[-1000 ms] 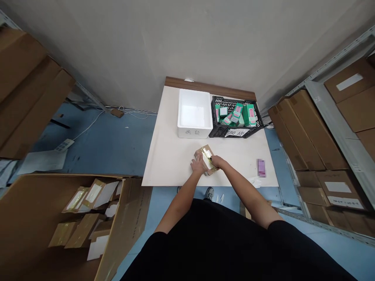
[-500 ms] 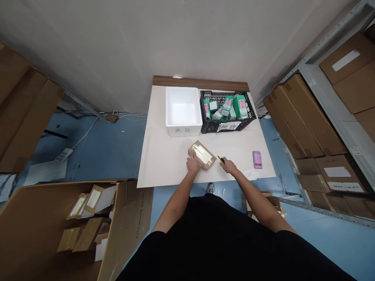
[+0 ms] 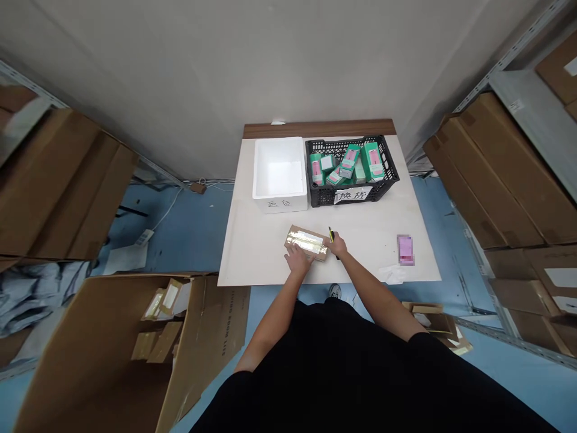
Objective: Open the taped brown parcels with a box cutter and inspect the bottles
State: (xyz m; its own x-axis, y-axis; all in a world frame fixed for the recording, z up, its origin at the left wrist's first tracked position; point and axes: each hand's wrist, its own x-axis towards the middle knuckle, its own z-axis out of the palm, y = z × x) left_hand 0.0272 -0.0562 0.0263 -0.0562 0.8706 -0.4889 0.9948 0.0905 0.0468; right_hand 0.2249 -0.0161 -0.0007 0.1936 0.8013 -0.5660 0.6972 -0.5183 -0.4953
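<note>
A small cardboard box [image 3: 310, 242] with shiny tape and a white label lies near the front of the white table [image 3: 252, 252]. My left hand [image 3: 297, 260] rests on its near side, fingers spread over the edge. At the box's right end is my right hand [image 3: 338, 245], closed around a yellow and black utility knife [image 3: 332, 234] that points away from me. Some of the right fingers touch or overlap the box end; whether the blade is out is too small to tell.
Behind the box stand a white foam bin [image 3: 280, 203] and a black crate [image 3: 315, 197] of green cartons. A pixelated pink item [image 3: 406, 249] and crumpled white material [image 3: 392, 274] lie at right. A large open carton [image 3: 108, 285] with parcels stands on the floor at left; shelving [image 3: 523, 120] flanks the table.
The cardboard box has turned so it lies more nearly sideways. My right hand with the knife has come left and farther from me, up to the box's end. The camera view has shifted.
</note>
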